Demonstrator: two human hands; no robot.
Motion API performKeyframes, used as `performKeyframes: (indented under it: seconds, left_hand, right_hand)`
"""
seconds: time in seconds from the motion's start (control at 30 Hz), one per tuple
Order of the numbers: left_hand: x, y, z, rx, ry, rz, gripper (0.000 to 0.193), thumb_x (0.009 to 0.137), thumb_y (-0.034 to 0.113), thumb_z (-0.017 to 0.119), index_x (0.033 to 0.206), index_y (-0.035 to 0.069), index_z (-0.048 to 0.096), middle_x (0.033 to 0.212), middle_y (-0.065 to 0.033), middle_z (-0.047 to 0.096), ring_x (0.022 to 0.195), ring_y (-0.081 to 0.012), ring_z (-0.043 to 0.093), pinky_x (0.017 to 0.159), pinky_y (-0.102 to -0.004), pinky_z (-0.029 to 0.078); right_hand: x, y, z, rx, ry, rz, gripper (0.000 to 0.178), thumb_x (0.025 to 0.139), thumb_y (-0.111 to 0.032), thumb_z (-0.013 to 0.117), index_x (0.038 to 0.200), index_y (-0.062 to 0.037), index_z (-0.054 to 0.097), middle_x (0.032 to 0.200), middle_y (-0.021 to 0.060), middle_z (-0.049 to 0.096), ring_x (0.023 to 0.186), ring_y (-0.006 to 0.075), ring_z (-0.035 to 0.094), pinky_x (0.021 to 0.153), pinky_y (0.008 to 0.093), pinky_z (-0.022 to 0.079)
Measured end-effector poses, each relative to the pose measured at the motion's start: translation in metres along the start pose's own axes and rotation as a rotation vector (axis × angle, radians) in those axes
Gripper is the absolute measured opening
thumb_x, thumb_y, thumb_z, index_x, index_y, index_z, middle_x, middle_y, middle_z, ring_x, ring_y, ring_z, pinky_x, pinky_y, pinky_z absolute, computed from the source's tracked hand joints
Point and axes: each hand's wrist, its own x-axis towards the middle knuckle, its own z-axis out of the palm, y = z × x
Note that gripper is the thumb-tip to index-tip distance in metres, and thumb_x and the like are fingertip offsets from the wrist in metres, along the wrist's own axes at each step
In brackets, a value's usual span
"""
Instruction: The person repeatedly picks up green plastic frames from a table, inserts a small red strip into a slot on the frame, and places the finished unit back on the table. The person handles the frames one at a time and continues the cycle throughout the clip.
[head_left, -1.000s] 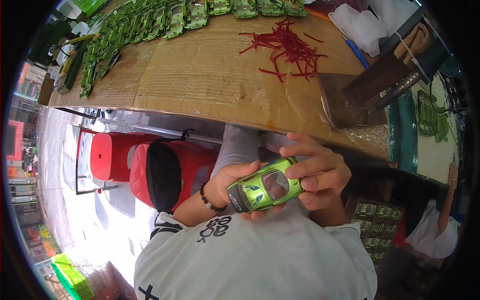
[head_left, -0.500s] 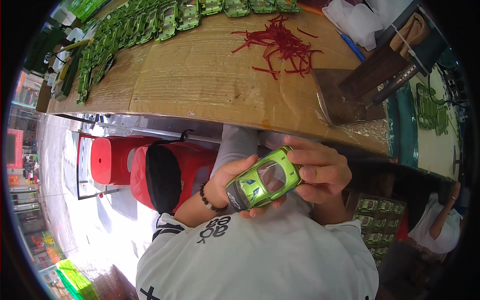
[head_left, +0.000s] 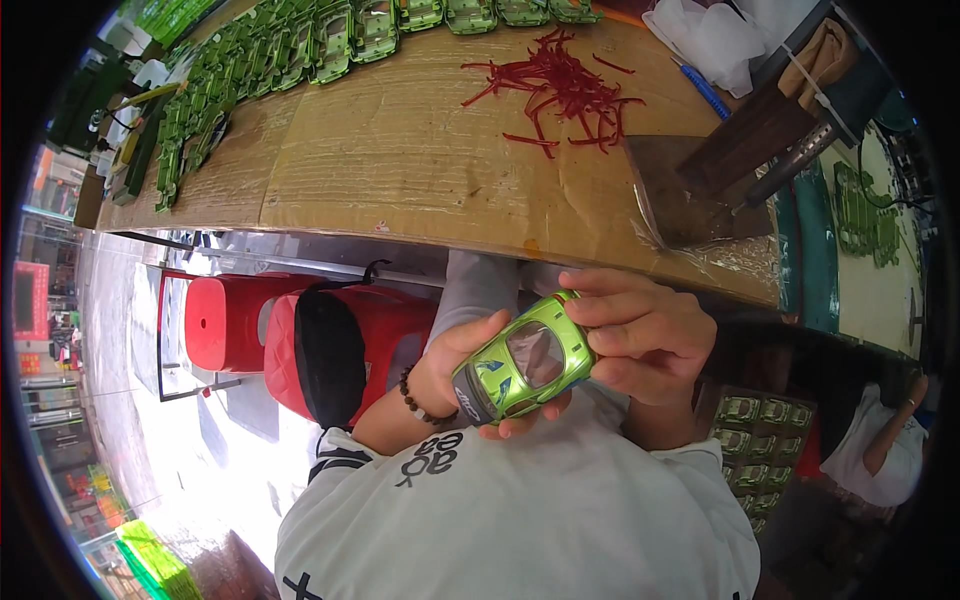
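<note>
A shiny green toy car body is tilted in front of my chest, with a dark patch at its lower-left end and blue marks beside the roof opening. My left hand grips it from below, thumb along the upper side and fingertips showing under the lower edge. At its upper-right end, the fingers of my right hand are bent and press against the rim. Whatever lies beneath those fingertips is hidden.
Several green car bodies line the far edge of the cardboard-covered table. Thin red strips lie in a heap, near a blue pen-like tool and a hand press. Red stools stand left; a tray of bodies sits lower right.
My right hand has shifted slightly right and its fingers have changed their hold at the car body's end. The car body has turned a little in my left hand.
</note>
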Motion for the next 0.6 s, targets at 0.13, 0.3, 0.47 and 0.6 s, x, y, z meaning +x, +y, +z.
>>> performKeyframes:
  seconds: [0.13, 0.3, 0.47, 0.6]
  left_hand:
    - [0.000, 0.000, 0.000, 0.009, 0.012, -0.011, 0.065, 0.088, 0.055, 0.033, 0.130, 0.005, 0.031, 0.115, -0.0272, 0.041, 0.079, -0.0304, 0.057, 0.051, -0.0340, 0.048]
    - [0.000, 0.001, 0.013, 0.089, 0.098, 0.032, 0.063, 0.088, 0.052, 0.038, 0.127, 0.002, 0.032, 0.110, -0.0265, 0.044, 0.078, -0.0308, 0.058, 0.051, -0.0340, 0.049]
    - [0.003, 0.007, 0.044, 0.952, 0.527, 0.313, 0.049, 0.086, 0.037, 0.051, 0.116, -0.001, 0.045, 0.110, -0.0211, 0.047, 0.085, -0.0271, 0.057, 0.062, -0.0338, 0.048]
    - [0.019, -0.001, 0.063, 2.141, 0.609, 0.394, 0.031, 0.082, 0.020, 0.060, 0.105, 0.000, 0.055, 0.106, -0.0202, 0.047, 0.096, -0.0271, 0.051, 0.074, -0.0342, 0.045]
  right_hand:
    - [0.001, 0.000, 0.000, -0.024, -0.009, -0.006, 0.020, 0.064, -0.004, 0.073, 0.080, 0.0020, 0.063, 0.083, 0.0174, 0.065, 0.081, 0.0323, 0.064, 0.081, 0.0482, 0.049]
    - [-0.002, -0.004, -0.002, -0.342, -0.095, -0.138, 0.038, 0.062, -0.011, 0.077, 0.093, 0.0013, 0.059, 0.093, 0.0185, 0.063, 0.088, 0.0346, 0.061, 0.081, 0.0455, 0.048]
    - [-0.025, -0.007, 0.012, -0.485, -0.019, 0.087, 0.064, 0.066, -0.014, 0.076, 0.119, 0.0008, 0.042, 0.120, 0.0266, 0.046, 0.106, 0.0361, 0.052, 0.087, 0.0427, 0.044]
    - [-0.042, 0.007, 0.045, -0.183, 0.218, 0.104, 0.070, 0.074, -0.011, 0.069, 0.129, -0.0001, 0.026, 0.133, 0.0305, 0.025, 0.113, 0.0360, 0.045, 0.091, 0.0417, 0.041]
